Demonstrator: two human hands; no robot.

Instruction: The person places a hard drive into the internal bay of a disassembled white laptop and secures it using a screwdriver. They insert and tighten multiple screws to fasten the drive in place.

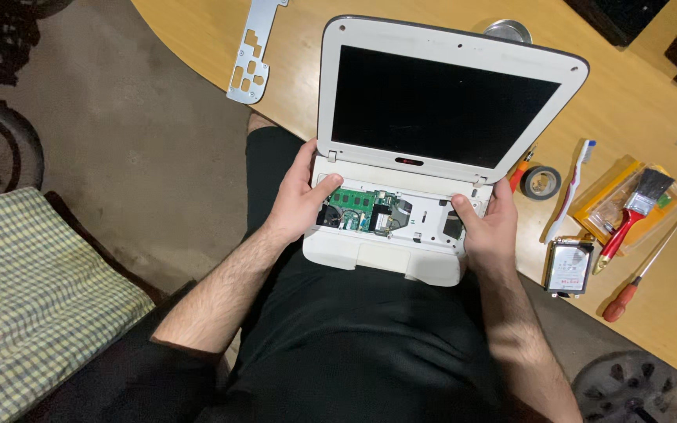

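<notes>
A metal bracket (254, 55) lies on the wooden surface (636, 102). The left hand (301, 197) clamps the left edge of the small white laptop (432, 149), which rests on the lap, its long axis left-right, its dark screen upright and facing the person, and its keyboard off, baring a green circuit board (352, 205). The right hand (489, 223) clamps its right edge. Further right lie a tape roll (541, 182), hard drive (568, 267), brush (638, 205) and screwdriver (642, 272).
</notes>
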